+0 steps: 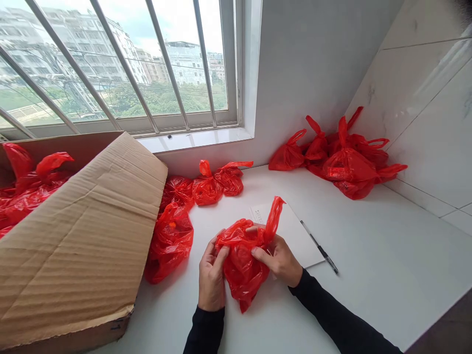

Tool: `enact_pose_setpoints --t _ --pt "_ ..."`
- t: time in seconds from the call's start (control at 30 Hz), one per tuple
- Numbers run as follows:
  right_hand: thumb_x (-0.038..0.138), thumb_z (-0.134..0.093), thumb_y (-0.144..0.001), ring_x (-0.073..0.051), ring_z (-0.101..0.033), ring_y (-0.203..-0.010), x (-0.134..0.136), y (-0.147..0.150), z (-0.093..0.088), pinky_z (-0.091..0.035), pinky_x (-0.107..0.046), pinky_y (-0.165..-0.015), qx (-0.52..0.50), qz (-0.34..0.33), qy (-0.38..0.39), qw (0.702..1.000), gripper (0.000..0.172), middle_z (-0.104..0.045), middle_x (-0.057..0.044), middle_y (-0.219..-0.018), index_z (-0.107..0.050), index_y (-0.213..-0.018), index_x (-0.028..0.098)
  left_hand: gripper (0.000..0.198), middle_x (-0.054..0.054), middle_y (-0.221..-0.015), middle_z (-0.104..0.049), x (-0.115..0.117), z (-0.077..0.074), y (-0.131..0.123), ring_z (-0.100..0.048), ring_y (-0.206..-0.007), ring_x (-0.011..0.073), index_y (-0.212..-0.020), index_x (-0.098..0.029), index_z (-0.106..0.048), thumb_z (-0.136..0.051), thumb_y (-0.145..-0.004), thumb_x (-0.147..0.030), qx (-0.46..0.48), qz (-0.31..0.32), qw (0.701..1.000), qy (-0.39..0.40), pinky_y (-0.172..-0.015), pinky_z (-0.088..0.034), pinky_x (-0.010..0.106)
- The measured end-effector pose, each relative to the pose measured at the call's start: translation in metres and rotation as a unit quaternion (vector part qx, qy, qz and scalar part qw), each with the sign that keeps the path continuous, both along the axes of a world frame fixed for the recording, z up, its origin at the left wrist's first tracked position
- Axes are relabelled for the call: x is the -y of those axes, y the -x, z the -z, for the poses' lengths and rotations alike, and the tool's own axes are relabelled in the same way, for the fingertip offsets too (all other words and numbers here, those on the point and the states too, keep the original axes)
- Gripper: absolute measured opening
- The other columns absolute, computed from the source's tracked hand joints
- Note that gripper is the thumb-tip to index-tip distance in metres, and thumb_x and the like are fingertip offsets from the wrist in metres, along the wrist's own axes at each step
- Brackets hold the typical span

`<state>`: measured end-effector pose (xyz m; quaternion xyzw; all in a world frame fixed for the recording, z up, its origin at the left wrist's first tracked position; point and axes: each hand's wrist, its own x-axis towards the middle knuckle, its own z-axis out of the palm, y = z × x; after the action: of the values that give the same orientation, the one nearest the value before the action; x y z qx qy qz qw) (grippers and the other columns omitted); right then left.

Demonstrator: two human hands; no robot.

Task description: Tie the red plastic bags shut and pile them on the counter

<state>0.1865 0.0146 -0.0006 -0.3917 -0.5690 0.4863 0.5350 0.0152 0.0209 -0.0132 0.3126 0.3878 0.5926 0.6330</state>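
Note:
A tied red plastic bag (241, 268) rests on the white counter (368, 265) in front of me. My left hand (211, 278) grips its left side, fingers curled into the plastic. My right hand (280, 259) pinches the bag's top right, just below the knot and the upright handle. Under my right hand lies a white sheet of paper (298, 236), with a black pen (319, 247) on its right edge.
An open cardboard box (84, 236) with red bags inside stands at the left. More red bags (171, 236) lie beside the box, and a pile of red bags (346, 157) fills the far right corner by the tiled wall. A barred window is behind.

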Motion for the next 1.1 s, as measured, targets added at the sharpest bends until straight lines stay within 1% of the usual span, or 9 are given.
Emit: enact_pose_setpoints --t 0.1,0.17,0.33,0.53,0.63,0.7,0.83,0.9,1.1 --pt "0.028 -0.065 -0.088 -0.028 -0.051 -0.132 0.002 0.002 0.002 -0.039 -0.048 -0.113 -0.031 -0.014 0.026 0.999 0.063 -0.053 -0.008 -0.145 -0.040 -0.146 0.028 0.048 0.008 -0.118 -0.072 0.002 -0.002 0.000 -0.067 -0.106 0.0247 -0.129 -0.024 -0.062 -0.073 -0.083 -0.031 -0.029 0.011 0.999 -0.021 -0.090 -0.052 0.032" --pt "0.032 -0.065 -0.090 -0.028 -0.049 -0.135 0.003 0.002 0.001 -0.038 -0.049 -0.114 -0.042 -0.024 0.031 0.998 0.070 -0.050 -0.009 -0.148 -0.032 -0.151 0.028 0.046 0.008 -0.118 -0.072 0.003 -0.001 0.000 -0.067 -0.107 0.0252 -0.126 -0.022 -0.063 -0.073 -0.083 -0.031 -0.053 0.014 0.998 -0.030 -0.090 -0.052 0.033" --pt "0.044 -0.051 -0.098 -0.028 -0.049 -0.134 0.004 0.002 -0.005 -0.037 -0.046 -0.115 -0.048 -0.053 0.016 0.997 0.049 -0.057 -0.008 -0.142 -0.049 -0.143 0.025 0.046 0.007 -0.109 -0.075 0.002 0.003 0.001 -0.069 -0.100 0.0254 -0.123 -0.021 -0.064 -0.076 -0.080 -0.030 -0.039 0.003 0.999 -0.002 -0.084 -0.054 0.033" --pt "0.056 -0.041 -0.099 -0.027 -0.042 -0.140 0.006 0.002 -0.003 -0.033 -0.047 -0.117 -0.081 -0.006 0.072 0.994 0.056 -0.050 -0.007 -0.148 -0.041 -0.148 0.030 0.026 0.006 -0.098 -0.077 0.001 -0.002 -0.001 -0.071 -0.094 0.0268 -0.099 -0.018 -0.072 -0.076 -0.074 -0.025 0.046 -0.036 0.998 0.019 -0.081 -0.056 0.035" --pt "0.067 -0.033 -0.095 -0.029 -0.057 -0.125 0.003 0.004 0.003 -0.047 -0.048 -0.104 -0.135 -0.018 0.139 0.981 0.068 -0.063 -0.011 -0.131 -0.036 -0.151 0.029 0.019 0.007 -0.096 -0.077 0.002 -0.007 -0.001 -0.071 -0.092 0.0280 -0.090 -0.016 -0.073 -0.075 -0.073 -0.024 0.067 -0.034 0.997 0.021 -0.081 -0.057 0.036" --pt "0.071 -0.027 -0.094 -0.029 -0.065 -0.111 -0.001 0.006 0.005 -0.053 -0.045 -0.093 -0.165 -0.038 0.157 0.973 0.072 -0.070 -0.011 -0.115 -0.043 -0.147 0.025 0.018 0.007 -0.095 -0.077 0.002 -0.009 -0.002 -0.071 -0.091 0.0278 -0.090 -0.016 -0.073 -0.075 -0.073 -0.023 0.071 -0.016 0.997 0.020 -0.080 -0.057 0.036" --pt "0.060 -0.041 -0.097 -0.026 -0.066 -0.102 -0.006 0.009 0.004 -0.054 -0.038 -0.088 -0.155 -0.048 0.093 0.982 0.052 -0.072 -0.009 -0.109 -0.066 -0.121 0.022 0.019 0.006 -0.098 -0.077 0.002 -0.007 -0.002 -0.072 -0.089 0.0255 -0.094 -0.018 -0.072 -0.074 -0.075 -0.021 0.056 0.007 0.998 0.020 -0.078 -0.056 0.034" --pt "0.057 -0.047 -0.096 -0.026 -0.065 -0.103 -0.006 0.009 0.002 -0.053 -0.037 -0.090 -0.141 -0.045 0.072 0.986 0.044 -0.072 -0.008 -0.111 -0.068 -0.116 0.023 0.025 0.005 -0.100 -0.076 0.002 -0.005 -0.001 -0.072 -0.087 0.0238 -0.101 -0.019 -0.071 -0.075 -0.076 -0.022 0.043 0.007 0.999 0.017 -0.078 -0.056 0.032" --pt "0.049 -0.059 -0.092 -0.025 -0.063 -0.108 -0.006 0.004 0.000 -0.050 -0.037 -0.095 -0.110 -0.015 0.032 0.993 0.040 -0.069 -0.008 -0.118 -0.064 -0.122 0.023 0.035 0.004 -0.101 -0.076 0.002 0.001 0.000 -0.071 -0.084 0.0216 -0.111 -0.021 -0.070 -0.077 -0.077 -0.026 0.000 0.005 1.000 0.017 -0.074 -0.054 0.029"
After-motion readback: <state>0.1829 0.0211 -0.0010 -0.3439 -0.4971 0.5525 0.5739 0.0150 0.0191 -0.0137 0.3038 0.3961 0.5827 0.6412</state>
